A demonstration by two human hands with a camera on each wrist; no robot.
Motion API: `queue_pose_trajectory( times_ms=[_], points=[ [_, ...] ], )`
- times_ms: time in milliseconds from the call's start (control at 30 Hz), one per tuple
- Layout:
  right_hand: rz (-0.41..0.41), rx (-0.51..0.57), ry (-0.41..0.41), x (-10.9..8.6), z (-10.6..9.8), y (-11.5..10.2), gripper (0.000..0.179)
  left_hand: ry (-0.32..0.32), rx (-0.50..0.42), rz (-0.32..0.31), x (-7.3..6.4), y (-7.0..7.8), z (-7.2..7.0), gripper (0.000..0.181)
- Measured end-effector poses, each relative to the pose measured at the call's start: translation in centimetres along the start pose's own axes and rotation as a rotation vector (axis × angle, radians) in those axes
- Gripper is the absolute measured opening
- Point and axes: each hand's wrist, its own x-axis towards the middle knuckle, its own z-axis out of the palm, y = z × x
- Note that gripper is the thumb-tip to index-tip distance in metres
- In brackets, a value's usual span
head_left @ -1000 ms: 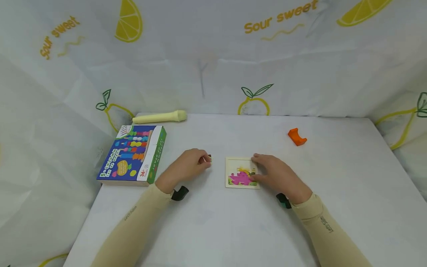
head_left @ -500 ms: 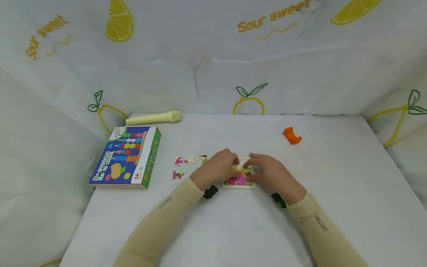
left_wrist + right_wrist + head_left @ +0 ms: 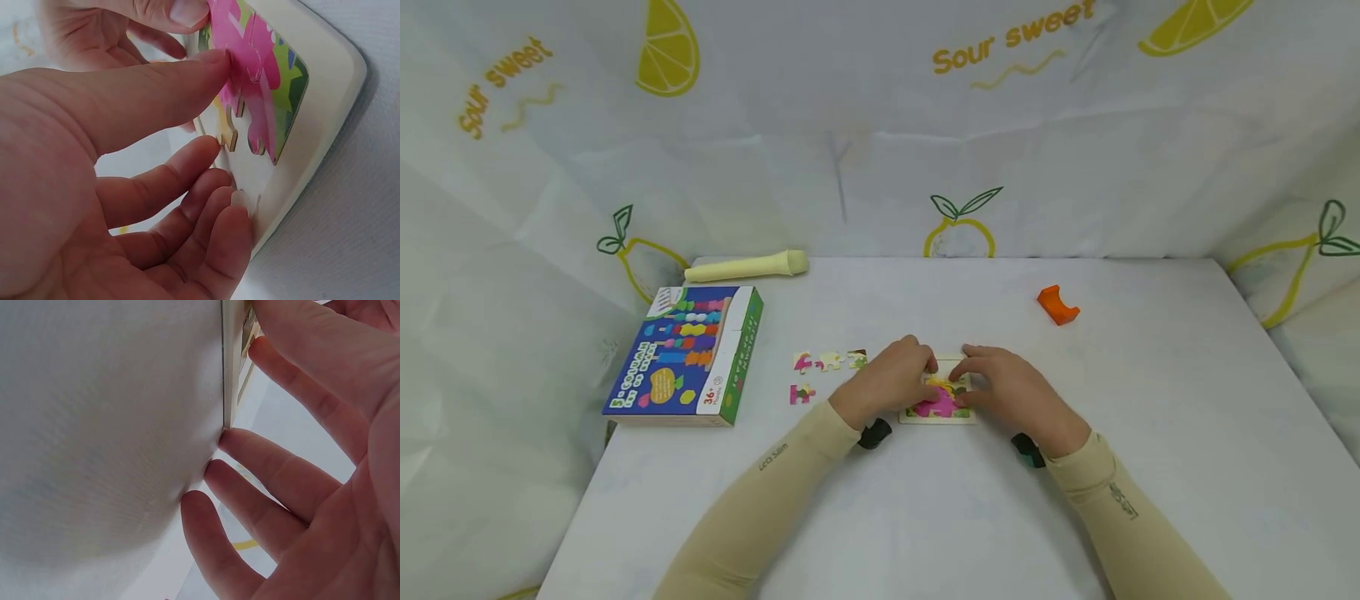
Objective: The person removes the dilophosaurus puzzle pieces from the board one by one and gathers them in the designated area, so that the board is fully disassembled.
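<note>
A small wooden jigsaw board (image 3: 938, 420) with a pink picture lies between both hands. My left hand (image 3: 891, 377) is over its left side. In the left wrist view, its thumb (image 3: 194, 78) presses on the pink puzzle pieces (image 3: 253, 53), while the other fingers lie loosely along the bare part of the board. My right hand (image 3: 1018, 392) is at the right side; its thumb and index finger touch the puzzle and the remaining fingers (image 3: 250, 500) rest spread at the board's corner and on the cloth. Several loose puzzle pieces (image 3: 830, 361) lie left of the board.
A blue bead-game box (image 3: 673, 354) stands at the left of the white table (image 3: 970, 517). Behind it lies a pale yellow microphone-shaped thing (image 3: 747, 266). An orange curved block (image 3: 1058, 306) sits at the back right.
My left hand has moved right from beside the loose pieces onto the board, uncovering those pieces. My right index finger has shifted inward from the board's corner. Little differs over the last half second.
</note>
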Motion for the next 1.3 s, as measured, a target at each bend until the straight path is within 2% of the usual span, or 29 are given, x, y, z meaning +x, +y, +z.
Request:
queue_pose_trajectory(
  times_ms=[333,733,1000,1167,1300],
  points=[
    [0.017,0.013,0.001,-0.4,-0.2,0.3,0.025,0.002,-0.021,-0.002,0.3,0.3,0.2,0.032],
    [0.006,0.009,0.014,-0.3,-0.2,0.2,0.025,0.048,-0.115,0.002,0.2,0.4,-0.1,0.017],
    [0.036,0.010,-0.007,0.0,0.0,-0.1,0.027,0.060,-0.142,-0.029,0.4,-0.3,0.2,0.018],
    [0.052,0.016,-0.018,0.1,0.2,-0.1,0.028,0.074,-0.145,-0.016,0.5,-0.7,0.3,0.016],
    [0.050,0.010,-0.019,0.1,0.1,-0.1,0.028,0.066,-0.192,-0.013,0.7,-1.2,0.2,0.014]
  ],
)
